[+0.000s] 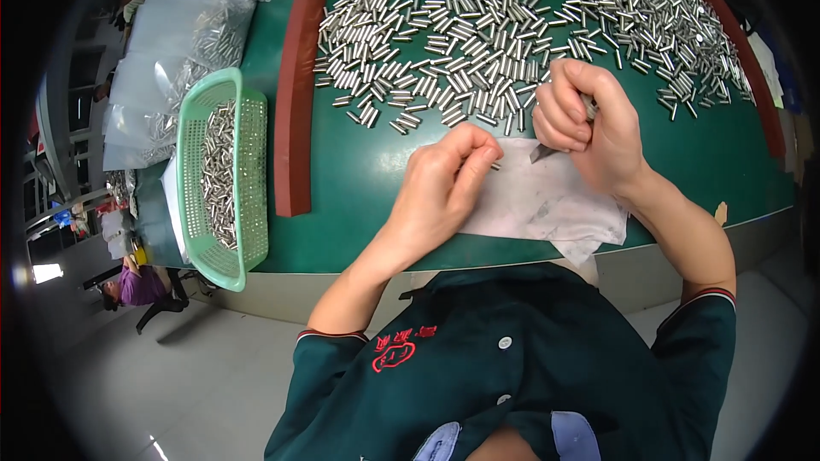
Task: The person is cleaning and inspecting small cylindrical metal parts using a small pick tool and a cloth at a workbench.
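My left hand (440, 183) is closed in a pinch, thumb against forefinger. The end of a small metal pin (496, 166) pokes out from its fingertips; the rest is hidden. To the right, my right hand (594, 119) is curled into a fist around a tool with a flat, grey, blade-like tip (540, 153). That tip sticks out below the fingers, pointing toward my left hand; most of the tool is covered by the palm. A whitish, stained cloth (547, 205) lies beneath both hands on the green tabletop (367, 158). Many loose metal pins (478, 43) are spread just beyond.
Red-brown raised strips (295, 102) border the work area left and right. Left of it stands a light green perforated basket (253, 179) partly filled with metal pins. Clear bags of pins (218, 38) lie behind it. A person in purple (141, 286) sits far left.
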Tool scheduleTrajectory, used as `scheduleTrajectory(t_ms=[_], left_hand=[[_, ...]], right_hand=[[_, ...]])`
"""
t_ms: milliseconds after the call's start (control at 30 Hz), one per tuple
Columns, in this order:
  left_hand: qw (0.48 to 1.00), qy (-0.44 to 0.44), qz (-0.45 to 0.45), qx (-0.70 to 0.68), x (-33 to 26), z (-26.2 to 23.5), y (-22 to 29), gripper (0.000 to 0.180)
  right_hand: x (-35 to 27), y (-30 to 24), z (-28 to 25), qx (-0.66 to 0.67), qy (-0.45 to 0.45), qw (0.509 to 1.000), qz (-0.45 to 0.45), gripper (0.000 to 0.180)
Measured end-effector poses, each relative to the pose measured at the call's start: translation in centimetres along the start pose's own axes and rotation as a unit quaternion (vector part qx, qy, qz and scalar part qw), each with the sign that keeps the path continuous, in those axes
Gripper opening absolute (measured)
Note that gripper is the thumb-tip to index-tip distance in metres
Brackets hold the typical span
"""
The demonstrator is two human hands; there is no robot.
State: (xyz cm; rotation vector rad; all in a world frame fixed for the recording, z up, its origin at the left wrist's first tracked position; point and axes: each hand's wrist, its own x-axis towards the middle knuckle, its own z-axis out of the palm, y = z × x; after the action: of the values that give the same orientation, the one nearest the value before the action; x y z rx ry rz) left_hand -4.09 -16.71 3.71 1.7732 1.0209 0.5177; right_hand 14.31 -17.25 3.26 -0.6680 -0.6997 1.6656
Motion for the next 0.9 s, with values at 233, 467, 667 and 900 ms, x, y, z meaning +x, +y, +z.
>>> scheduleTrajectory(t_ms=[233, 467, 667, 900], left_hand=[[0.941, 0.038, 0.166, 0.292, 0.2, 2.8, -0.1, 0.011], [0.959, 0.05, 0.111, 0.257, -0.5, 2.1, -0.2, 0.014], [0.96, 0.083, 0.136, 0.228, -0.4, 2.5, -0.7, 0.011], [0.962, 0.098, 0.138, 0.215, -0.3, 2.8, -1.0, 0.01]], right_hand=[[-0.2, -0.1, 0.1, -0.016, 0.002, 1.0, -0.002, 0.033], [-1.2, 0.1, 0.4, 0.031, -0.067, 0.995, -0.072, 0.041], [-1.6, 0.8, 0.8, 0.026, -0.021, 0.999, -0.029, 0.045], [-1.3, 1.3, 0.7, 0.035, 0.002, 0.999, -0.031, 0.043]])
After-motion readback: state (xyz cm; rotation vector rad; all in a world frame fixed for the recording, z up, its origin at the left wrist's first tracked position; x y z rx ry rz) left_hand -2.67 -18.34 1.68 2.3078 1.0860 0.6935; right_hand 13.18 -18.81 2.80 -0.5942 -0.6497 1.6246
